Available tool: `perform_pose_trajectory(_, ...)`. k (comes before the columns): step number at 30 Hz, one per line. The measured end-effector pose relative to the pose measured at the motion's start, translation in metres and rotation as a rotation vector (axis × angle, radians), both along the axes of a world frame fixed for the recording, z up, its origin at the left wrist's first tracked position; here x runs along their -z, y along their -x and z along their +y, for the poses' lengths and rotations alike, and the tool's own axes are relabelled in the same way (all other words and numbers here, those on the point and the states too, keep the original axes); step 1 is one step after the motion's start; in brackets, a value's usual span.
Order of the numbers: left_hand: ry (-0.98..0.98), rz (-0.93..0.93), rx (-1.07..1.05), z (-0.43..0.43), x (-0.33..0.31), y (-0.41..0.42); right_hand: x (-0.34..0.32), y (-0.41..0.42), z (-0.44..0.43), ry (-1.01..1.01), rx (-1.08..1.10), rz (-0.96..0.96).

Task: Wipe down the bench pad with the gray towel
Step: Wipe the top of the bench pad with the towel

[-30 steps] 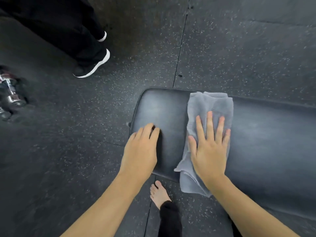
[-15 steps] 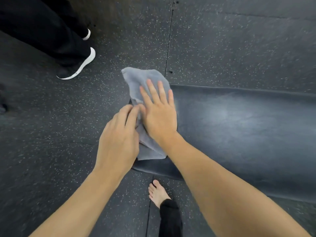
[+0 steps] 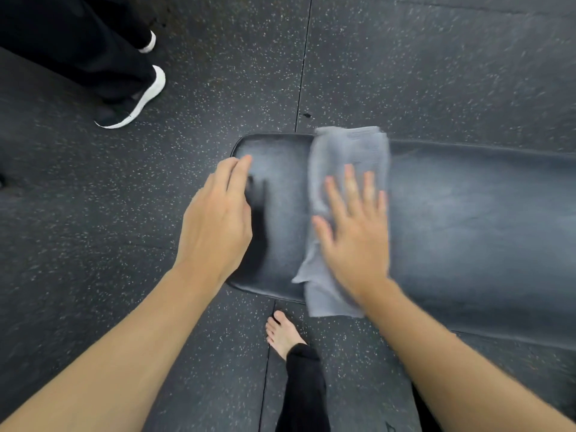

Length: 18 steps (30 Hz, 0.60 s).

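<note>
At the far left, on the speckled rubber floor (image 3: 93, 229), another person's black shoe with a white sole (image 3: 131, 104) stands well apart from the bench.

The left hand (image 3: 215, 219) rests at the left end of the bench pad (image 3: 467, 219), near its rounded corner. Its fingers are close together and a little bent, and it holds nothing; it seems to steady the pad.

Just to the right, the gray towel (image 3: 349, 151) lies across the pad from the far edge to the near edge, and its lower end hangs over the near edge. The right hand (image 3: 355, 232) lies flat on the towel with the fingers spread and presses it down, without any pinch. This hand is blurred, so I judge that a stroke is in progress.

The relation that matters: the long axis of the pad runs from left to right, while the towel lies across it, and most of the pad extends to the right of the towel. The right hand is the nearer one to that part, so I think the next strokes should go to the right along the pad.

The pad is dark, smooth and slightly shiny, like vinyl. The towel is soft, thin, folded cloth with a woven band near its far end.

Below the near edge, a bare foot (image 3: 283, 335) stands on the floor.
</note>
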<state>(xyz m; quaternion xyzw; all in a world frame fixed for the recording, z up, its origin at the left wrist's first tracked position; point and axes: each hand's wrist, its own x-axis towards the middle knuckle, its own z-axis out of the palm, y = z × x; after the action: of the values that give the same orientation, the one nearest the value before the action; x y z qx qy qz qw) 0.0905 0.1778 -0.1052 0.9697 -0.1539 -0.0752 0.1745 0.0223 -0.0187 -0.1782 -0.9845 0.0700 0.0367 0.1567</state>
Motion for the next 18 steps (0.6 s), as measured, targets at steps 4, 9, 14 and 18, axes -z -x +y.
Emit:
perform_pose_trajectory(4,-0.021,0.007,0.012,0.007,-0.004,0.006,0.004,0.011,0.111,-0.187,-0.393,-0.061)
perform_pose_trajectory(9,-0.123,-0.021,0.116,-0.011,-0.006,0.01,0.015,0.024,0.09,-0.187,-0.449,-0.106)
perform_pose_trajectory(14,-0.02,0.142,0.186,-0.083,0.0,0.022,0.006,0.082,-0.029,0.046,-0.334,-0.014)
perform_pose_trajectory(18,0.037,0.28,0.22,-0.143,0.012,0.033,0.002,0.134,-0.166,0.153,-0.072,0.082)
